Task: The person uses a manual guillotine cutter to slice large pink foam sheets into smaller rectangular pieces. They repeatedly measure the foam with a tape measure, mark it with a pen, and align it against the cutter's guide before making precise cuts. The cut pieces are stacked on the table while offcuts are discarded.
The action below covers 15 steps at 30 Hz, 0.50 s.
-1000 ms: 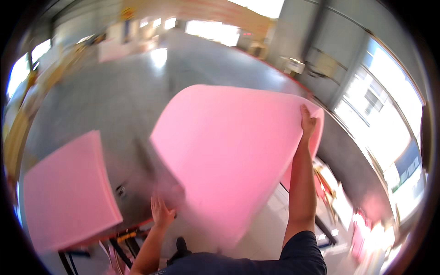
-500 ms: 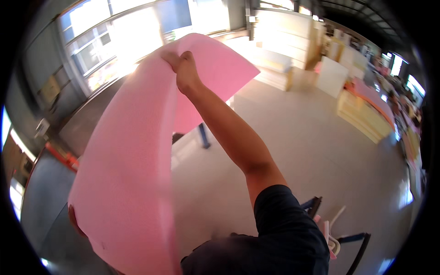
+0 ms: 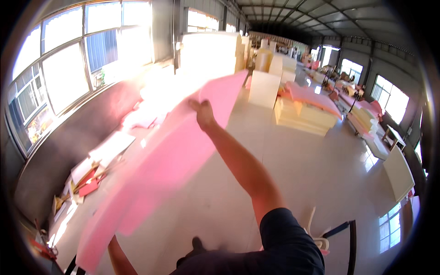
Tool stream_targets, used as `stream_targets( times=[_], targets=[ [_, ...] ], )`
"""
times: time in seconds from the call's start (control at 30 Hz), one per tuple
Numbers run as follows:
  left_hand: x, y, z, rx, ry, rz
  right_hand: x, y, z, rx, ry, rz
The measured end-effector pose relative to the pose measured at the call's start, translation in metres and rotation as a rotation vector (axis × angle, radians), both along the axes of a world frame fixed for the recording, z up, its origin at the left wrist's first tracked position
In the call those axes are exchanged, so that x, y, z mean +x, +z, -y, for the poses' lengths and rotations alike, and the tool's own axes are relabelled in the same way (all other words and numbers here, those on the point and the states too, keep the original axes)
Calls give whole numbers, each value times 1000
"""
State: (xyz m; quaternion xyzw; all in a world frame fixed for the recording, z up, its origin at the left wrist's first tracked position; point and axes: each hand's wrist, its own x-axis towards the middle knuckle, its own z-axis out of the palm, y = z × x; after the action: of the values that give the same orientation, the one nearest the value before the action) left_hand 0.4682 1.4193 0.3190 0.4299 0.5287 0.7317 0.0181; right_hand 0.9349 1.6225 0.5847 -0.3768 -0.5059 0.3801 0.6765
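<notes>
The right hand (image 3: 205,115) is pinching the pink foam sheet (image 3: 160,165), which is sloping down-left from its fingers. The left hand is hiding behind — finger state unclear.

Right hand (image 3: 202,113): raised near the upper middle of the frame, fingers bent in a grip.
Right forearm (image 3: 236,158): stretched diagonally up and leftward.
Right sleeve (image 3: 288,233): seen dark and short at lower right of centre.
Left forearm (image 3: 121,259): slanted up-left from the lower edge.
Left hand: hidden.
Foot (image 3: 197,245): shown at bottom centre.
</notes>
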Motion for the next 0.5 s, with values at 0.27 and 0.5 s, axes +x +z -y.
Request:
stream_targets(
  times=[0.27,0.5],
  targets=[
    [69,-37,-174,-222,-151,-34,81,-35,-163,110,-52,-34],
    [162,16,-287,-206,-216,-62,196,14,-229,227,-72,-204]
  ],
)
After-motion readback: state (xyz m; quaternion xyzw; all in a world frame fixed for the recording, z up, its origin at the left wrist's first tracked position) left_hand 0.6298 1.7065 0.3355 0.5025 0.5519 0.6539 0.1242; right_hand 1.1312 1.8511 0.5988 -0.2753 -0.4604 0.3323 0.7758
